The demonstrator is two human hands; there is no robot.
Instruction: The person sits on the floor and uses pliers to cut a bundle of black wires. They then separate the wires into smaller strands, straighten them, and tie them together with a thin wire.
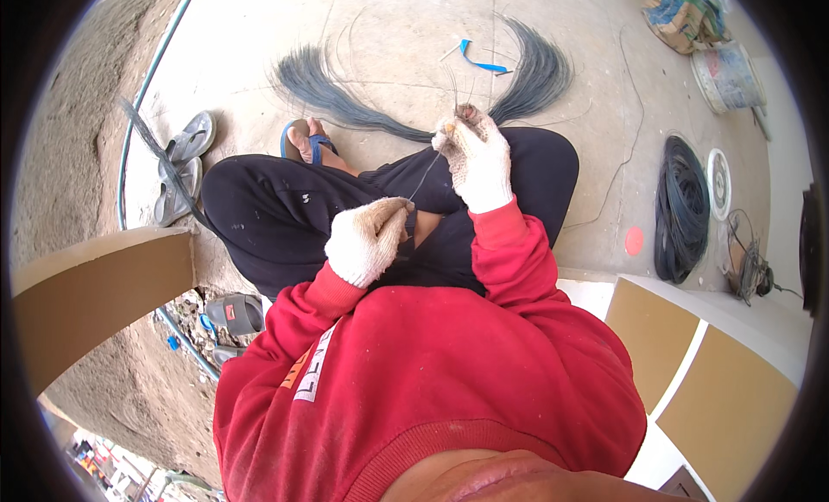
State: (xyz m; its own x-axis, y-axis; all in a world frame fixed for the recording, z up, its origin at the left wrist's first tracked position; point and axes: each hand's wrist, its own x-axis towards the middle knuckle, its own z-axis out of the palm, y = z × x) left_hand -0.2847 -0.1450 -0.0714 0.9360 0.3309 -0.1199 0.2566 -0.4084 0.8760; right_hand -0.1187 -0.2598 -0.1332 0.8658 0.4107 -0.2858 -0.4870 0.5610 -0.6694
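Both my hands wear off-white knitted work gloves. My left hand (367, 240) is closed in a pinch over my lap, on a thin dark strand (425, 176) that runs up to the other hand. Farther out, my right hand (477, 159) is closed where the long bundle of thin dark grey strands (367, 109) narrows; its fingers partly hide that spot. From there the bundle fans out on the floor to the far left, and a second fan of strands (535, 75) spreads to the far right. I cannot tell whether these are wire or plastic.
On the floor beyond lies a blue strip (479, 62). At right are a coil of dark strands (680, 213), a white ring (719, 184), a bucket (727, 77) and a sack (686, 18). Grey sandals (192, 138) and another strand bundle (164, 161) lie at left, near a blue hose (129, 148).
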